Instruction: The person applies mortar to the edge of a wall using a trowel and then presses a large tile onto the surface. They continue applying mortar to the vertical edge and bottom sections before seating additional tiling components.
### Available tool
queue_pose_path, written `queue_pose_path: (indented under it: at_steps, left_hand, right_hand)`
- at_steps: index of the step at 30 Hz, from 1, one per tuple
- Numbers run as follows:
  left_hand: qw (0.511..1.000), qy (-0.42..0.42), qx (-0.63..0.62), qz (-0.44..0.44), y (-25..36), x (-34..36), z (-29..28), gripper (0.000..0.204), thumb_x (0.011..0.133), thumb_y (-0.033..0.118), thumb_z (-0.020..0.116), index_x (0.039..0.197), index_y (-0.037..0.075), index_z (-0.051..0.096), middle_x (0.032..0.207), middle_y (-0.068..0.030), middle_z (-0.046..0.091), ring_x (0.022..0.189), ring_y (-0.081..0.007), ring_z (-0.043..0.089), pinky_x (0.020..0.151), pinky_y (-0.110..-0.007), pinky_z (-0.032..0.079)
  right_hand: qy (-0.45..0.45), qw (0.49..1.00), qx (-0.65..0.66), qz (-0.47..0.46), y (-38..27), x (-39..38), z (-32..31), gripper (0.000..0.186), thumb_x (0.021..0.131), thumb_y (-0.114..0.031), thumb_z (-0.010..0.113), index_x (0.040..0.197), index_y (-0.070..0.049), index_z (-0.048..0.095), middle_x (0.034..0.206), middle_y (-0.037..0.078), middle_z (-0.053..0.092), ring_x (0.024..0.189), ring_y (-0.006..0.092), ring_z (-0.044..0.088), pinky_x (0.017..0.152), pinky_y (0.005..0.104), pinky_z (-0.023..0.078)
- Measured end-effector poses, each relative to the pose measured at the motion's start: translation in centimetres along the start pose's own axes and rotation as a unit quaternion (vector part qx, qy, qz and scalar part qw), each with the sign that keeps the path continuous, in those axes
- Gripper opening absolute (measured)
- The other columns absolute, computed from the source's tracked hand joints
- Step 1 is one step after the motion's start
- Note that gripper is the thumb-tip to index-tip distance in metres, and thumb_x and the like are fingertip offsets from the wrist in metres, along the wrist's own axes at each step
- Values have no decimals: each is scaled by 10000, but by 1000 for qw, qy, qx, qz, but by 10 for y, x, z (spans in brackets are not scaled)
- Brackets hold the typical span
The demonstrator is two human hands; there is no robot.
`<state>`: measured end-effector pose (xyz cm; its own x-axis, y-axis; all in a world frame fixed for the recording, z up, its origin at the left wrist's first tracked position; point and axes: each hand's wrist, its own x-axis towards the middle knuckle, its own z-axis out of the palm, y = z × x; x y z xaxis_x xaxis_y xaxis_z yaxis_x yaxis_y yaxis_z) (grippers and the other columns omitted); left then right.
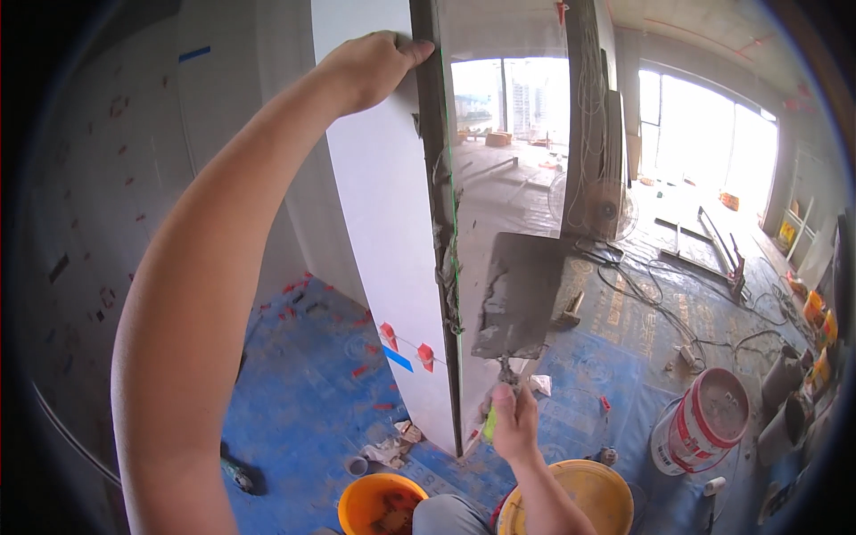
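My right hand is closed round the green handle of a flat trowel. Wet grey mortar clings to the blade, which is held upright beside a tiled corner. My left hand is raised to the upper part of that corner, fingers curled and thumb pressed at its edge; what it may hold is hidden. A dark joint with rough mortar lumps runs down between a white tile panel and a glossy tile. A thin green light line follows the joint.
Below me stand an orange bucket and a yellowish round bucket top. A red-and-white bucket is at right, near cables and a metal frame. Red tile spacers stick out low on the panel. Blue sheeting covers the floor.
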<state>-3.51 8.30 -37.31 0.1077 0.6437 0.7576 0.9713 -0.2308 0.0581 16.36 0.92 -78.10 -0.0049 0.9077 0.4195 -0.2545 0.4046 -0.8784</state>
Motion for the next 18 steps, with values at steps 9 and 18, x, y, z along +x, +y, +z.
queue_pose_path:
  at_steps: [9,18]
  left_hand:
    - [999,-24,-2,-28,9,-4,-8,596,998,527,379,1188,22,631,1121,-211,658,1097,-360,601,962,-428,449]
    - [1000,-11,6,5,-1,-5,-1,595,1007,528,348,1160,36,646,1097,-208,666,1078,-365,607,955,-439,453]
  right_hand:
    - [23,970,-238,-40,-66,20,57,469,956,-446,536,1012,18,573,811,237,657,820,439,641,713,458,488]
    - [92,957,-276,-9,8,-9,71,396,926,-331,604,1046,42,550,848,298,637,879,499,603,739,477,497]
